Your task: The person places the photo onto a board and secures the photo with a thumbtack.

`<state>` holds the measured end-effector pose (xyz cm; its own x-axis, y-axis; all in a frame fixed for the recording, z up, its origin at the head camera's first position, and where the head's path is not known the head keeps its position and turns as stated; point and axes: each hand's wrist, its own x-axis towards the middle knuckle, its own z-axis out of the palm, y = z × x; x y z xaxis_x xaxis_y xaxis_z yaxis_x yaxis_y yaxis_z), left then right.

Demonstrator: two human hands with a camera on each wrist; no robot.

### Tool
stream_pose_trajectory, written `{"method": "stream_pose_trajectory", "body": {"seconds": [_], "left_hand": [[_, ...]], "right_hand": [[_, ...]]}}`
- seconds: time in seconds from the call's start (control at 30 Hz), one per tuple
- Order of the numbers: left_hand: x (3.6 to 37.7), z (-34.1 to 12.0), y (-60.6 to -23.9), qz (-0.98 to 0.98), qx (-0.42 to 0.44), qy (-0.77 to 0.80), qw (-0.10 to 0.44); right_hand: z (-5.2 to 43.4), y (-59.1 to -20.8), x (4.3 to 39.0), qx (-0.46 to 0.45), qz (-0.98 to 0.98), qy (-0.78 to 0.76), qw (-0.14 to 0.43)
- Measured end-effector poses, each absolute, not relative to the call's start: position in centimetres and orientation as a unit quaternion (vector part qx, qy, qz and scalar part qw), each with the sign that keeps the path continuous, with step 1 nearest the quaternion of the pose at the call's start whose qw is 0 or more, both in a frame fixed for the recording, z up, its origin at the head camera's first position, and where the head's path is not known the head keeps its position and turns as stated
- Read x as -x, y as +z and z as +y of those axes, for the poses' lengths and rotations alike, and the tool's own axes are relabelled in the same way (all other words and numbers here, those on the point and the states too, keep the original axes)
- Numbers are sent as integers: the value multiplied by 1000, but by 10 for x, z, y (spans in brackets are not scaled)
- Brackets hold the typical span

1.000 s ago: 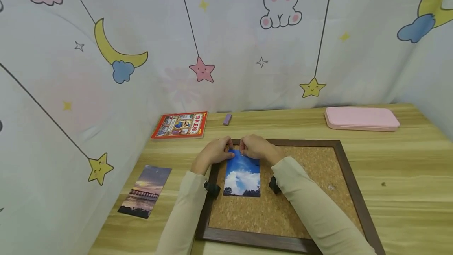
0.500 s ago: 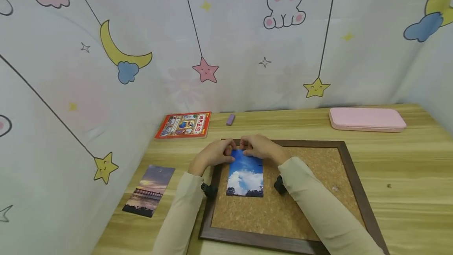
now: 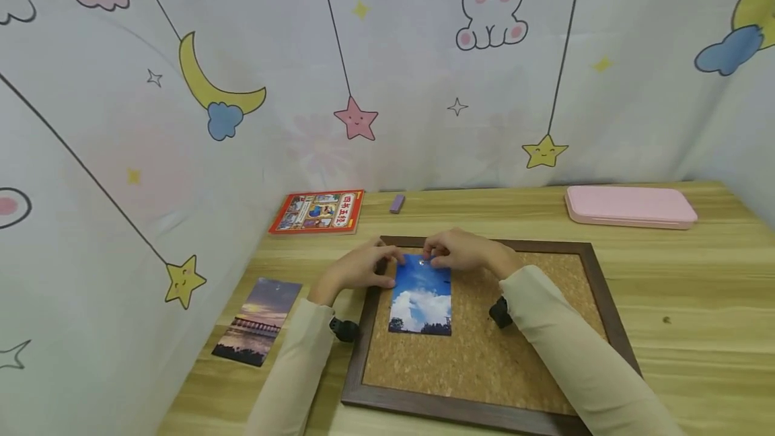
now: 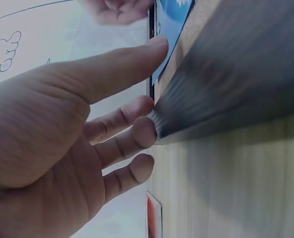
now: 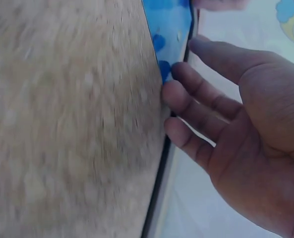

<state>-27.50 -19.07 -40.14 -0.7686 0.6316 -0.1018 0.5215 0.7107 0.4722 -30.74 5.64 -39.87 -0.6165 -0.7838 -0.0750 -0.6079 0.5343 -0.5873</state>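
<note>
A blue sky-and-cloud photo [image 3: 420, 296] lies flat on the cork board [image 3: 484, 355], near its upper left. My left hand [image 3: 362, 269] rests at the photo's upper left, thumb [image 4: 137, 54] reaching to the photo's edge [image 4: 172, 20] and loosely curled fingers against the dark wooden frame [image 4: 221, 99]. My right hand [image 3: 461, 251] is at the photo's top edge, where its fairly straight fingertips [image 5: 174, 94] touch the photo's corner [image 5: 171, 25] on the cork [image 5: 72, 129]. A small shiny spot [image 3: 427, 261] shows under those fingertips; I cannot tell what it is.
A sunset photo [image 3: 257, 321] lies on the wooden table left of the board. At the back are a red book [image 3: 317, 212], a small purple eraser [image 3: 396, 203] and a pink case [image 3: 630, 206]. A patterned curtain [image 3: 181, 153] closes off the left and back.
My left hand has slid left from the photo's top to its left edge and the frame. The right hand stays at the top edge. The photo has not moved.
</note>
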Motion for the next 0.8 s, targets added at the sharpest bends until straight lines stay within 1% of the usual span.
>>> {"method": "stream_pose_trajectory", "body": {"seconds": [0.3,0.6,0.8], "left_hand": [[266,-194,-397,918,-311,213,126],[254,-202,-400,920,-296,232,107],[250,-205,-403,927,-294,216,89]], "right_hand": [[89,-394,300,399,857,-270,183],[119,-393,287,361,874,-286,154],[144,-389,274,339,875,-298,176]]}}
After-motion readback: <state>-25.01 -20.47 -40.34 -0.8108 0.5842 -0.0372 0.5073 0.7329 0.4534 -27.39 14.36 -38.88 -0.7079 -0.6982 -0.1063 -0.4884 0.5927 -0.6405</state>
